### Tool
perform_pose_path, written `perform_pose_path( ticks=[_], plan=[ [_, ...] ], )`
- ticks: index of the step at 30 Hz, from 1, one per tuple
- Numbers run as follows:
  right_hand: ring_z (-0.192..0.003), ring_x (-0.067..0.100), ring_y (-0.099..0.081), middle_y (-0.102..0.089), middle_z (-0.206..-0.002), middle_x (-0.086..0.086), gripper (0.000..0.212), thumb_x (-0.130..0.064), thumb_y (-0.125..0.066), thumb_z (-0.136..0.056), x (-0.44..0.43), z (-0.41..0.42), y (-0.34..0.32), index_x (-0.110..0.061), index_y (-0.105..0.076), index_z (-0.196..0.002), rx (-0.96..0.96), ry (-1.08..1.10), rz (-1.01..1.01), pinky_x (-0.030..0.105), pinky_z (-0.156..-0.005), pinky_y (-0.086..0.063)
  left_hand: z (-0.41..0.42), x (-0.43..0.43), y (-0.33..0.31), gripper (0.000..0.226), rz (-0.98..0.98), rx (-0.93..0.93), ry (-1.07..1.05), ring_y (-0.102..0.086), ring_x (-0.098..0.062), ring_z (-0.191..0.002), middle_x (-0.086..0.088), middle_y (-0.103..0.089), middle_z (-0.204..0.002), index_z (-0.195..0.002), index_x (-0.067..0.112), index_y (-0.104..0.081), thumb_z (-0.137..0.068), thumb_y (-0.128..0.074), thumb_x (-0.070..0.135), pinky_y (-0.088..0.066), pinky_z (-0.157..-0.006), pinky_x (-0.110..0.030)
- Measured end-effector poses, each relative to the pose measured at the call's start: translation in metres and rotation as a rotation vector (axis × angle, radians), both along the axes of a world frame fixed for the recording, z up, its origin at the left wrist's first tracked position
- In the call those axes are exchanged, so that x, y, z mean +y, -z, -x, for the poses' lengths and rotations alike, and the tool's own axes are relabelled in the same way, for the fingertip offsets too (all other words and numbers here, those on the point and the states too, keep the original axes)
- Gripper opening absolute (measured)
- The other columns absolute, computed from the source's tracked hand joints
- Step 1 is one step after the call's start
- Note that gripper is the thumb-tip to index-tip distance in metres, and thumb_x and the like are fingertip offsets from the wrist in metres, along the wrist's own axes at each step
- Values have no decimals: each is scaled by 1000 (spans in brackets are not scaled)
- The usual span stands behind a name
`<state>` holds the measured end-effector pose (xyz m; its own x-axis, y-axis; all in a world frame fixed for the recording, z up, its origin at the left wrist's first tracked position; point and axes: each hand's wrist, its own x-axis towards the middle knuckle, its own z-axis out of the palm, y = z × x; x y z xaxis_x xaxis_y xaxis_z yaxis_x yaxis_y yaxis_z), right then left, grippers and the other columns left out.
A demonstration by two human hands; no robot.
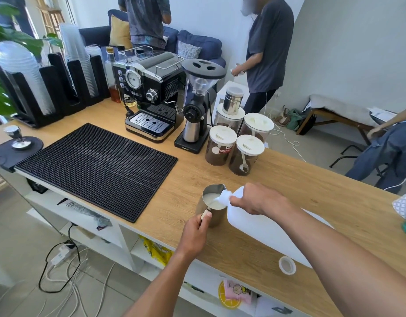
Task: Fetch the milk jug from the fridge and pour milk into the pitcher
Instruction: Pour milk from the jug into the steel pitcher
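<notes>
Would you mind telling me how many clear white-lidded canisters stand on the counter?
4, all right of the grinder: front-left canister, front-right canister, back-right canister, and back-left canister under a steel tin. More may be hidden behind.

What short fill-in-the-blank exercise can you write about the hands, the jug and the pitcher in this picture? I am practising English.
1. The left hand holds the pitcher by its ____.
2. The right hand tilts the milk jug so that ____ flows into the pitcher.
3. The mat on the counter is ____ in colour.

Missing words: handle; milk; black.
</notes>
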<state>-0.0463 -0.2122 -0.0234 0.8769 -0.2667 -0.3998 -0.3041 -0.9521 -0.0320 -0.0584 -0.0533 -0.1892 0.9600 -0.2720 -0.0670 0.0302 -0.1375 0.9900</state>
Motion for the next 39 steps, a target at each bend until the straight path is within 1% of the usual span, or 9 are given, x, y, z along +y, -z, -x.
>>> perform_pose_path(
  ticks=[9,14,20,28,39],
  plan=[
    [-55,20,-40,-47,-67,1,43,-52,-47,-86,-1,-1,0,-14,-43,-67,-2,-6,3,29,-52,-28,1,0,-3,45,8,-17,2,-18,-7,-50,12,-23,-55,-64,20,-29,-104,-46,32,-16,-48,-23],
    [-54,20,-39,-46,-66,1,43,-52,-48,-86,0,-1,0,-14,-42,-67,-4,-10,1,30,-52,-28,0,0,-3,45,-5,-5,-2,-19,-6,-50,13,-24,-55,-64,20,-30,-104,-46,34,-17,-48,-23],
    [-54,21,-39,-46,-63,1,42,-53,-48,-83,0,-1,1,-15,-42,-65,6,2,-13,29,-52,-27,2,1,-7,47,-17,16,-5,-20,-4,-47,15,-25,-50,-62,22,-29,-104,-46,32,-17,-46,-21],
    [-55,21,-41,-47,-65,1,41,-52,-49,-84,-1,-1,1,-15,-43,-67,-5,6,-20,29,-53,-29,2,0,-9,47,-18,20,2,-20,-4,-45,15,-26,-48,-61,22,-30,-104,-46,32,-19,-46,-18],
    [-56,19,-42,-48,-66,0,42,-53,-47,-85,1,-2,-1,-15,-45,-67,12,-1,-12,30,-54,-30,2,1,-9,47,-20,21,10,-20,-3,-45,15,-26,-48,-61,22,-29,-104,-46,32,-19,-45,-19]
  ],
)
